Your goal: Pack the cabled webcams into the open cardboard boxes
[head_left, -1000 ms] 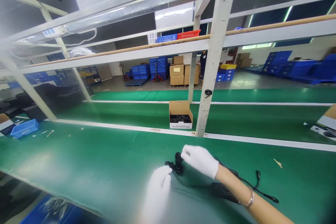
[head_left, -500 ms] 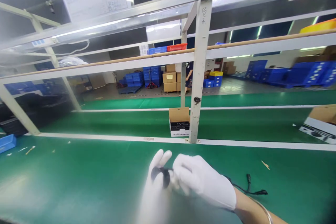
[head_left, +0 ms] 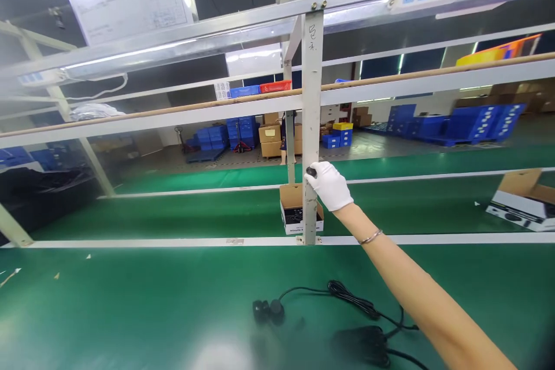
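Observation:
My right hand (head_left: 330,185), in a white glove, reaches out to the upright white post (head_left: 311,127). Its fingers pinch a small round black piece (head_left: 311,171) at the front of the post. At the bottom edge a white blur looks like my gloved left hand (head_left: 222,356), its fingers not readable. On the green table lies a small black device with rounded ends (head_left: 269,311), joined to a thin cable. The coiled black cable (head_left: 352,299) lies right of it. A larger black piece with thick cables (head_left: 368,344) sits nearer, partly blurred.
An open printed box (head_left: 291,215) stands behind the post, black contents inside. Another open box (head_left: 522,202) is at the right. A shelf rail (head_left: 195,110) crosses above the table. Paper scraps lie at the left. In the background a person stands near cartons (head_left: 271,140).
My right hand has left the black device and moved up to the round black piece on the post. The device now lies on the table, and my left hand has dropped to the bottom edge.

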Motion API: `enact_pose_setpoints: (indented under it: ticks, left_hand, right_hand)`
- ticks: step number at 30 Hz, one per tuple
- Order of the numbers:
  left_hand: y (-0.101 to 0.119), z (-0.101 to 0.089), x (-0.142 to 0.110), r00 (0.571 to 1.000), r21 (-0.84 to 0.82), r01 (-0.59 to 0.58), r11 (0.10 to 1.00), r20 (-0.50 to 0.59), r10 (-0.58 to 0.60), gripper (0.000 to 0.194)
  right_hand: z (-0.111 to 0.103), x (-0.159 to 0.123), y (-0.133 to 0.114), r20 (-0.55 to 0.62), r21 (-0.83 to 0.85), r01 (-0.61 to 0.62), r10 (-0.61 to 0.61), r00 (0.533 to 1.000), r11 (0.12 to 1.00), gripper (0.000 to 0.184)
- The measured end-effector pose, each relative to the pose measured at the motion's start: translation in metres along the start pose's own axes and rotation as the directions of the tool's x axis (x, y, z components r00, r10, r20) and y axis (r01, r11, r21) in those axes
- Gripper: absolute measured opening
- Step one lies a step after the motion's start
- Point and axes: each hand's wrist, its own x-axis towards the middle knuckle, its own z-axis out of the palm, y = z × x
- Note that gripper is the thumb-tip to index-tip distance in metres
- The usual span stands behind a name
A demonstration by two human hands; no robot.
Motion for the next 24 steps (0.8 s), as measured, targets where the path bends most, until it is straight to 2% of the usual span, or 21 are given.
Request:
enact_pose_setpoints:
  ticks: [3,6,7,9,10,11,13,16,18,20,22,24]
  left_hand:
    - [-0.006,0.012,0.009,1.000,-0.001,0.021,1.000,-0.009,-0.021,0.080]
    - [-0.004,0.006,0.003,0.997,-0.015,0.067,0.998,-0.030,-0.067,0.073]
    - [-0.001,0.000,-0.001,0.995,-0.022,0.086,0.996,-0.041,-0.086,0.069]
    - [0.007,-0.011,-0.011,0.989,-0.048,0.129,0.991,-0.062,-0.131,0.060]
    - [0.011,-0.014,-0.015,0.985,-0.071,0.154,0.985,-0.065,-0.159,0.057]
    - [0.014,-0.016,-0.017,0.979,-0.117,0.186,0.976,-0.058,-0.193,0.054]
    - [0.018,-0.013,-0.016,0.961,-0.275,0.263,0.925,-0.015,-0.278,0.051]
    - [0.017,-0.003,-0.007,0.925,-0.541,0.349,0.765,0.071,-0.372,0.049]
    - [0.011,0.003,-0.002,0.909,-0.619,0.377,0.689,0.103,-0.405,0.048]
    - [0.004,0.006,0.000,0.893,-0.660,0.395,0.639,0.111,-0.437,0.045]
    - [-0.003,0.007,-0.001,0.883,-0.694,0.386,0.608,0.088,-0.460,0.043]
    - [-0.009,0.005,-0.002,0.875,-0.711,0.385,0.588,0.080,-0.477,0.044]
  right_hand:
    - [-0.007,0.004,0.000,0.017,0.037,0.013,-0.013,1.000,0.999,0.018]
    - [-0.023,0.002,0.002,0.030,0.214,-0.115,0.111,0.993,0.970,0.024]
    - [-0.030,-0.002,0.000,0.061,0.285,-0.182,0.171,0.983,0.941,0.028]
    - [-0.047,-0.021,-0.014,0.215,0.399,-0.289,0.218,0.952,0.870,0.032]
    - [-0.055,-0.035,-0.025,0.332,0.444,-0.320,0.178,0.926,0.837,0.034]
    - [-0.064,-0.051,-0.038,0.463,0.492,-0.338,0.088,0.882,0.802,0.034]
    - [-0.081,-0.087,-0.070,0.651,0.535,-0.374,-0.088,0.754,0.758,0.032]
    - [-0.100,-0.134,-0.115,0.724,0.541,-0.264,-0.283,0.629,0.799,0.031]
    - [-0.107,-0.154,-0.138,0.726,0.529,-0.185,-0.329,0.604,0.828,0.031]
    - [-0.112,-0.164,-0.151,0.712,0.525,-0.134,-0.347,0.611,0.840,0.023]
    - [-0.114,-0.168,-0.157,0.668,0.560,-0.068,-0.402,0.626,0.826,0.010]
    - [-0.114,-0.171,-0.158,0.600,0.617,0.026,-0.492,0.631,0.787,0.007]
